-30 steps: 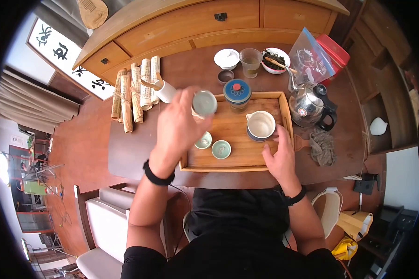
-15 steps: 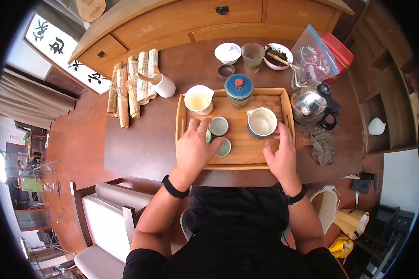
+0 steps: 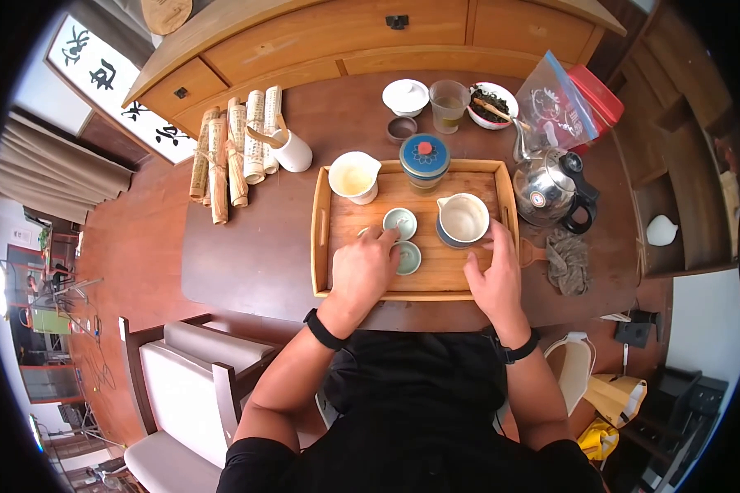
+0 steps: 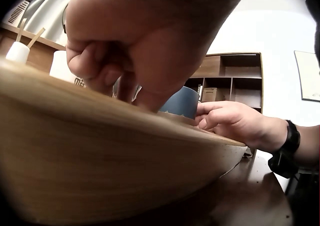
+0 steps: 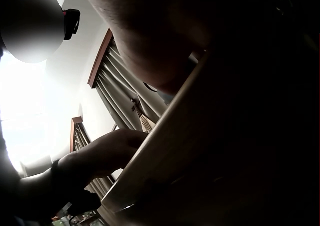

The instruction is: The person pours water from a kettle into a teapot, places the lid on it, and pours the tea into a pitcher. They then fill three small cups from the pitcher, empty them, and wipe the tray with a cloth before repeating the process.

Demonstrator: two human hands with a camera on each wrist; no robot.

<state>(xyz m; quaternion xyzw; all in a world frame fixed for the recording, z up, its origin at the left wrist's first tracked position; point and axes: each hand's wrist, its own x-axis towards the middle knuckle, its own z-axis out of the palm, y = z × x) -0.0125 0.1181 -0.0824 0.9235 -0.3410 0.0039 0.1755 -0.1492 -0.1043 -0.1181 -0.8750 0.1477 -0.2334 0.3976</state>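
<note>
My left hand (image 3: 366, 267) reaches over the wooden tray (image 3: 361, 293) with bent fingers, seeming to pinch the left rim of a pale green teacup (image 3: 408, 258). Its fingertips lie close to another small teacup (image 3: 400, 223) just behind. A third teacup is mostly hidden behind the knuckles. In the left wrist view the fingers (image 4: 90, 60) curl downward past the tray's rim. My right hand (image 3: 499, 279) rests at the tray's right side, fingers loosely curved beside a spouted pitcher (image 3: 463, 220), white inside and blue outside.
A white pitcher (image 3: 354, 178) of pale yellow liquid and a blue lidded jar (image 3: 425, 156) stand at the tray's back. Right of the tray are a glass kettle (image 3: 546, 191) and a grey cloth (image 3: 567, 261). Behind are a tumbler (image 3: 449, 105) and a bowl of leaves (image 3: 493, 105).
My left hand came down from above the tray with a small cup, set it among the others, then shifted right; two teacups slid right with it. The right hand has stayed beside the pitcher.
</note>
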